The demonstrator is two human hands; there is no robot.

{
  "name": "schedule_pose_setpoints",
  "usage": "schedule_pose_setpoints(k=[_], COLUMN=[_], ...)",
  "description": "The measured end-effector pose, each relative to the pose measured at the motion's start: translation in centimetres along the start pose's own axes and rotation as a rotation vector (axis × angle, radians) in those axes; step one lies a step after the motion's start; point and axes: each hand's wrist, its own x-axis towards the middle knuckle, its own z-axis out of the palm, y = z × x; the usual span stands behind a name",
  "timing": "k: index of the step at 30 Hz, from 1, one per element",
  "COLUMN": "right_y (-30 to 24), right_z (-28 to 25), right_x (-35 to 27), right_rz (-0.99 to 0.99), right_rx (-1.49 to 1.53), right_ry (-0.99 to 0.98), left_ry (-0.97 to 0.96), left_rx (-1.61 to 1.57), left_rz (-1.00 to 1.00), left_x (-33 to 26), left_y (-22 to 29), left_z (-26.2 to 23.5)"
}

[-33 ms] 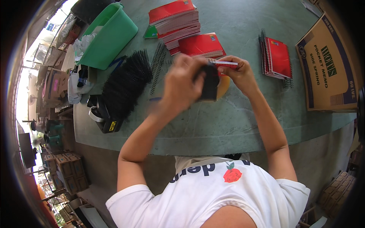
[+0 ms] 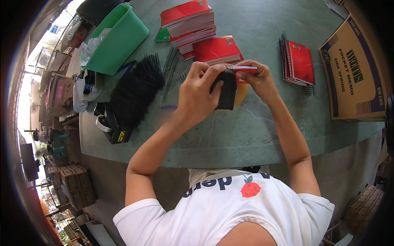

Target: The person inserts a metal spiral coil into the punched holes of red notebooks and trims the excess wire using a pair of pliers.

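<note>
My right hand (image 2: 260, 83) pinches a small red-covered memo pad (image 2: 248, 68) by its right end, with its white page edge showing. My left hand (image 2: 197, 92) is closed around a dark spiral binding coil (image 2: 179, 78). The coil's tail sticks out left of the hand, and its loops reach the pad's left end. Under my left fingers and thumb stands a black block-shaped piece (image 2: 227, 92), with a round yellow-orange part (image 2: 241, 95) partly hidden behind it. Just beyond my hands lie red pads (image 2: 217, 47) in front of a taller stack of red pads (image 2: 188, 24).
Loose coils (image 2: 169, 67) and a heap of black coils (image 2: 135, 90) lie to the left, near a green bin (image 2: 119, 39). On the right are coil-bound red notebooks (image 2: 299, 61) and a cardboard box (image 2: 355, 74). The green table's (image 2: 197, 151) curved edge is near me.
My left hand, blurred before, now shows clearly and sits slightly lower by the black piece. The coil's tail has come into view beside it. My right hand stays in place with the pad.
</note>
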Motion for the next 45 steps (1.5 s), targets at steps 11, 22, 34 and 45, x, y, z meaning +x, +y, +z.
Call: schedule_pose_setpoints(k=[11,22,34,45], right_y=[-0.4,-0.7,-0.7,-0.9], right_z=[0.3,0.1,-0.1,0.9], right_x=[-0.7,-0.9,-1.4,-2.0], right_rz=[-0.029,0.046,-0.057,-0.065], right_rx=[0.026,-0.064,-0.052,0.049], right_ry=[-0.066,-0.088,-0.133,0.088], left_ry=[0.219,0.098,-0.335,-0.226], left_rx=[-0.022,0.057,-0.154,0.366], left_rz=[0.092,0.064,-0.021,0.209], left_x=[1.8,1.4,-7.0,0.4], left_y=[0.4,0.9,2.0,-0.1], left_z=[-0.1,0.2,4.2,2.1])
